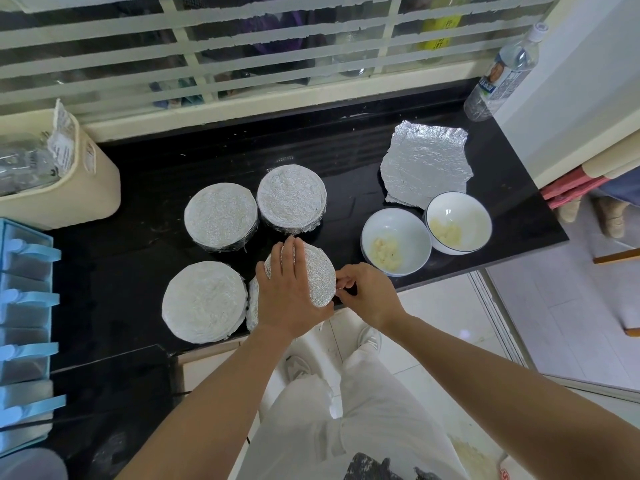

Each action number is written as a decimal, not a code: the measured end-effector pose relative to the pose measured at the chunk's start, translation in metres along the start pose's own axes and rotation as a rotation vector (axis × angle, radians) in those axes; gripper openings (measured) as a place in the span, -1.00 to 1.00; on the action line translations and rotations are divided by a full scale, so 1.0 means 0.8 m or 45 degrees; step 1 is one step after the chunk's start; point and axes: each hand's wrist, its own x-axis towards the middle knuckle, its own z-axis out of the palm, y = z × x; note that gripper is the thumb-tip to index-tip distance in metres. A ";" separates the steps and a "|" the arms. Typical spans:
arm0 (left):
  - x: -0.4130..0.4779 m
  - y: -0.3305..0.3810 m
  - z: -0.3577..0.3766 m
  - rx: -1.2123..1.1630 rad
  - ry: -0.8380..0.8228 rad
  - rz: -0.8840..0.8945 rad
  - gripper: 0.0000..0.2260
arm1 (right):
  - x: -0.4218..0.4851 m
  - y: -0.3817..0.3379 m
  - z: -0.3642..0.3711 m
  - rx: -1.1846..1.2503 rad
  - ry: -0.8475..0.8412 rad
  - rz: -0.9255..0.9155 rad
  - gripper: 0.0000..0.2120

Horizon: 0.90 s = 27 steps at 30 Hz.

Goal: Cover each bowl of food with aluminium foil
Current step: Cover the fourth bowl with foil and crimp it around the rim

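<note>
**Foil-covered bowl (320, 271) needed a gentle grip at the rim**

Near the counter (138, 271) edge, the left hand (287, 289) lay flat on the bowl's top with straight fingers, and the right hand (363, 292) pinched the foil edge (334, 289) at the right rim. The foil looked thin, soft and easy to tear, so pressing seemed safer than pulling. Farther back stood one open bowl (398, 223), then a second open bowl (460, 206), both hard and breakable; behind them lay a spare foil sheet (426, 168).

Silver crinkled foil sheet (426, 168) lies on black counter (138, 258) beside white blue-rimmed bowls (396, 241).
</note>
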 end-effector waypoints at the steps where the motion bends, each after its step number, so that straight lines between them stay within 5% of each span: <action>1: 0.000 0.000 0.000 0.003 0.001 -0.003 0.07 | 0.001 0.000 0.000 0.005 0.008 0.016 -0.81; 15: -0.001 0.001 -0.004 -0.008 -0.021 0.002 0.07 | 0.011 -0.010 0.007 -0.059 0.077 0.218 -0.86; 27: 0.000 0.002 -0.004 -0.055 0.015 0.005 0.06 | -0.013 -0.019 0.029 0.620 0.149 0.455 -0.83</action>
